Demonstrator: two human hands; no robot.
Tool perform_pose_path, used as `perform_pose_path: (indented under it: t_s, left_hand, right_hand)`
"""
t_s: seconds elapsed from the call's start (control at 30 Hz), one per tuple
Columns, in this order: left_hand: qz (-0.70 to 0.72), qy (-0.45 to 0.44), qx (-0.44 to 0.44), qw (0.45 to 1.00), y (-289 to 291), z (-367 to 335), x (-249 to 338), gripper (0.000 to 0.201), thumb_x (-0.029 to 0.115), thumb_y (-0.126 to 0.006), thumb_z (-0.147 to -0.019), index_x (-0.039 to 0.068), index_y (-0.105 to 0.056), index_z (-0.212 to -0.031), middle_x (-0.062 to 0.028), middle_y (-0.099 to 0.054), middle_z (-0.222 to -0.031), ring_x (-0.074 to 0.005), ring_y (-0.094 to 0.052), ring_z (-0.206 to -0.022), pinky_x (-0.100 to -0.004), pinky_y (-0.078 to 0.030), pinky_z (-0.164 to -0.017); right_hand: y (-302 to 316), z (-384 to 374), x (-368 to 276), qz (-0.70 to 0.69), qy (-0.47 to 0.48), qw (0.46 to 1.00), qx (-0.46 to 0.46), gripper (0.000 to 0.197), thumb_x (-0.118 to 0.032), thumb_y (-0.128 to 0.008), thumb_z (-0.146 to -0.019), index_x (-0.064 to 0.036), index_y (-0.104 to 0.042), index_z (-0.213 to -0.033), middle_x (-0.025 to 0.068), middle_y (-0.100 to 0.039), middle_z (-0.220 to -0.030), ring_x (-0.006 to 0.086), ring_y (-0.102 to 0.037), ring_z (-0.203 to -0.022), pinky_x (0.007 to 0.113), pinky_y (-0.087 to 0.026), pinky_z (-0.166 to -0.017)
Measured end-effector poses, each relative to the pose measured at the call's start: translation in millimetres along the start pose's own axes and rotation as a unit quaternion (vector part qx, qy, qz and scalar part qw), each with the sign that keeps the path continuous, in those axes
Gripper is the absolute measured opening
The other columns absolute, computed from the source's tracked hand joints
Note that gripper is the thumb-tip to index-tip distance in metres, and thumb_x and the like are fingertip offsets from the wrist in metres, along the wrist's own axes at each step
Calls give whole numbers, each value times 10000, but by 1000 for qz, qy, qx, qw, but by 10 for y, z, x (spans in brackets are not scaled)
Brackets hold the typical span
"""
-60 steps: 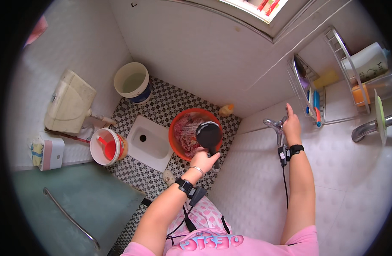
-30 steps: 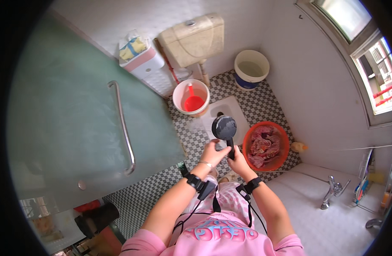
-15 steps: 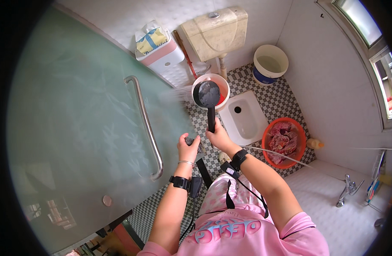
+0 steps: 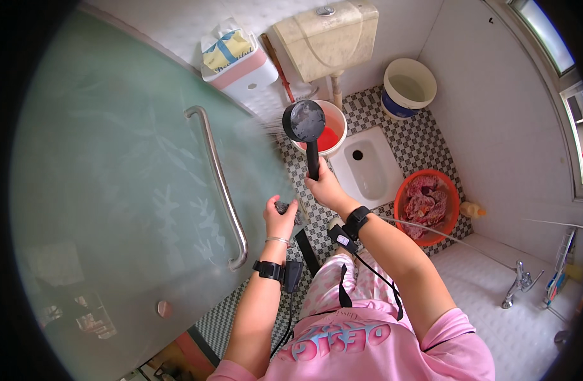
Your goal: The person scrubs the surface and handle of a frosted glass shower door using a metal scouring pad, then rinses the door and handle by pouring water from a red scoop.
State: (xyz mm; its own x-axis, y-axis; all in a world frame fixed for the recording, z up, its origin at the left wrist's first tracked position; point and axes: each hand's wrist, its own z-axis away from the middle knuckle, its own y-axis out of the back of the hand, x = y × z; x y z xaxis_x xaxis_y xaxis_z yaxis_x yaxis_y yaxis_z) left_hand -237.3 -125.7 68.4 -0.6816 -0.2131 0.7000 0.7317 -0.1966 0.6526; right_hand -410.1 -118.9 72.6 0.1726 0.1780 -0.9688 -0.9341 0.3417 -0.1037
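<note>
My right hand grips the handle of a black shower head, whose round face is turned left and sprays water onto a frosted green glass door. My left hand is closed around a small dark scrubbing pad, held right by the door's edge, a little right of its long metal handle. The shower hose runs off to the right toward a wall tap.
Below lie a checkered floor, a white squat toilet pan, a white bucket with a red scoop, an orange basin of wet cloth, a blue-and-white bucket and a cistern. A pink-and-white box sits by the wall.
I have turned left from the tap wall to the glass door. The shower head has swung from over the orange basin up toward the door, and my left hand has come to the door's edge.
</note>
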Motion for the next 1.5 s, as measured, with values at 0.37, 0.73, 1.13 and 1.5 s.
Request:
perform_pose_path:
  t_s: [0.37, 0.73, 1.13, 1.5]
  left_hand:
    - [33, 73, -59, 995, -68, 79, 61, 678, 390, -762, -766, 50, -479, -1279, -247, -410, -1267, -353, -509, -1099, -411, -433, -962]
    - [-8, 30, -16, 999, -43, 48, -74, 650, 347, -755, -786, 6, -479, -1265, -223, -507, -1176, -292, -559, -1012, -376, -469, -880]
    - [-38, 6, 14, 999, 19, 83, -123, 645, 307, -760, -781, -38, -481, -1250, -177, -607, -1057, -206, -620, -852, -329, -519, -758]
    - [-28, -28, -170, 985, -476, 401, 289, 636, 398, -743, -788, 80, -495, -1281, -223, -462, -1278, -342, -483, -1174, -401, -412, -1001]
  right_hand:
    - [141, 393, 286, -46, -101, 989, -96, 350, 25, -573, -795, -80, -472, -1113, 28, -530, -845, 138, -520, -779, 283, -444, -686]
    - [-119, 10, -92, -11, -14, 995, -103, 371, 26, -583, -810, -65, -459, -1147, 13, -501, -877, 123, -500, -808, 286, -445, -760]
    - [-185, -171, -135, -52, 4, 998, -39, 304, 12, -568, -794, -67, -440, -1059, 65, -499, -822, 186, -508, -776, 336, -447, -719]
    - [452, 756, 764, 109, -3, 994, 25, 367, -31, -591, -826, -58, -463, -1169, 177, -605, -838, 337, -620, -775, 411, -488, -714]
